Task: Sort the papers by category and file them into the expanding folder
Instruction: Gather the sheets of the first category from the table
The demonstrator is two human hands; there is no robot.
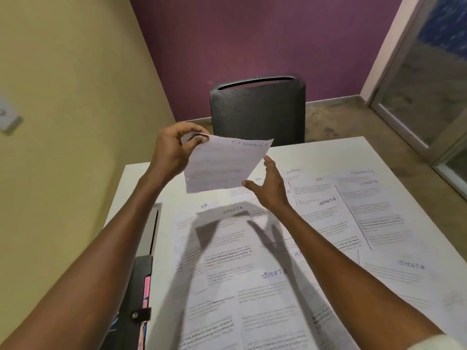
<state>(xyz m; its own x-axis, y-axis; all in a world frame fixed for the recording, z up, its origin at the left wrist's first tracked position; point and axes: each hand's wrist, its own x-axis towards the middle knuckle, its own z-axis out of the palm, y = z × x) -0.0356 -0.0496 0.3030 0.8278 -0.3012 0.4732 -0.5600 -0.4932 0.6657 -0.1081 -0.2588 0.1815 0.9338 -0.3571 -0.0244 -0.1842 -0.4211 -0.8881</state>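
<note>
While left hand [174,147] pinches it, FINANCE sheet [225,165] tilts — heading far-right.

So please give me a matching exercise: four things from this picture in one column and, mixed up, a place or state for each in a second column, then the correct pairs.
Things
1. FINANCE sheet
2. right hand
3. expanding folder
4. chair

Places or states
A. open, fingers spread, just beside the lifted sheet
B. behind the far edge of the table
C. at the left edge of the table, below the left forearm
D. held up above the table, pinched at a corner by the left hand

Pairs: 1-D, 2-A, 3-C, 4-B
</note>
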